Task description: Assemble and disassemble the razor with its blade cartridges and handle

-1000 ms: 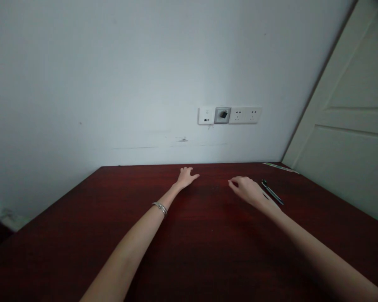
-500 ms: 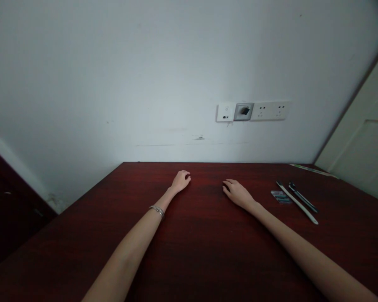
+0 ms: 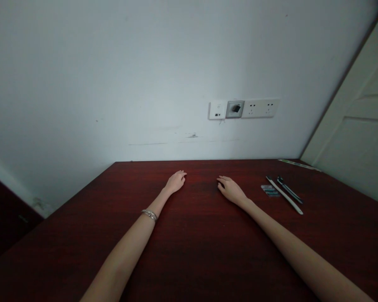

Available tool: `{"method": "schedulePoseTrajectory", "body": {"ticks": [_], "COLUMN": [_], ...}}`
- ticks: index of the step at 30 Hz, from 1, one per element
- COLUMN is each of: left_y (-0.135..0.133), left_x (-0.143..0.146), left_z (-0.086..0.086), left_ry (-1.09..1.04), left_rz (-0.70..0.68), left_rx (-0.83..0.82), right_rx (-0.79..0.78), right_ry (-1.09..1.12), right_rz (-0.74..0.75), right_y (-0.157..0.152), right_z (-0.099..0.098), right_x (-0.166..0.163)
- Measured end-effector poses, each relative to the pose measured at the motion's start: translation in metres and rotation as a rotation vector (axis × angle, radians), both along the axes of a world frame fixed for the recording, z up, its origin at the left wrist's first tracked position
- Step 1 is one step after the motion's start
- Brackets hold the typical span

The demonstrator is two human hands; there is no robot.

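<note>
My left hand [image 3: 175,182] lies on the dark red wooden table [image 3: 189,243], holding nothing, with its fingers loosely stretched and a silver bracelet [image 3: 150,215] on the wrist. To its right, my right hand [image 3: 232,191] rests palm down, fingers slightly bent and apart, also without anything in it. The two hands do not touch. Nearest to the right hand is a small clear flat packet [image 3: 270,191] with dark marks. Beside it lie a long white stick with a dark tip [image 3: 285,196] and a slim dark-and-grey tool [image 3: 290,191], whose kinds I cannot make out.
A thin, light patterned strip [image 3: 299,165] lies at the table's back right edge. White wall sockets [image 3: 261,108] and a grey socket with a black plug-like piece [image 3: 235,109] are on the wall behind. A pale panelled door [image 3: 359,113] stands at the right.
The view has turned a little to the right, so everything sits further left. My left hand's fingers have straightened from a loose curl. The tools and packet lie as before.
</note>
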State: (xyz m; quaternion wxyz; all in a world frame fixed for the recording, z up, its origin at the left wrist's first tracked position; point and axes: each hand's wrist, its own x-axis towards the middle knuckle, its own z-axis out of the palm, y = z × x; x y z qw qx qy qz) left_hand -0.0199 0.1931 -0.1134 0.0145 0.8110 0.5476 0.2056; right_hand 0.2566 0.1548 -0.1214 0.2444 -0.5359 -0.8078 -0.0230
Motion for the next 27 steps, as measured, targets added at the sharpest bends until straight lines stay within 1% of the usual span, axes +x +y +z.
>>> {"method": "schedulePoseTrajectory", "body": {"ticks": [10, 20, 24, 27], "left_y": [-0.001, -0.001, 0.000, 0.000], "left_x": [0.000, 0.000, -0.001, -0.001], "left_z": [-0.002, -0.001, 0.000, 0.001], "left_ry": [0.013, -0.001, -0.011, -0.020], "left_rz": [0.007, 0.006, 0.003, 0.004], "left_rx": [-0.025, -0.028, -0.025, -0.022], "right_rx": [0.010, -0.014, -0.033, -0.023], "right_ry": [0.023, 0.037, 0.104, 0.183], "right_rz": [0.007, 0.004, 0.037, 0.079], "right_y": [0.003, 0.002, -0.002, -0.004], "right_z": [-0.005, -0.002, 0.006, 0.022], "right_x": [0.001, 0.001, 0.002, 0.015]}}
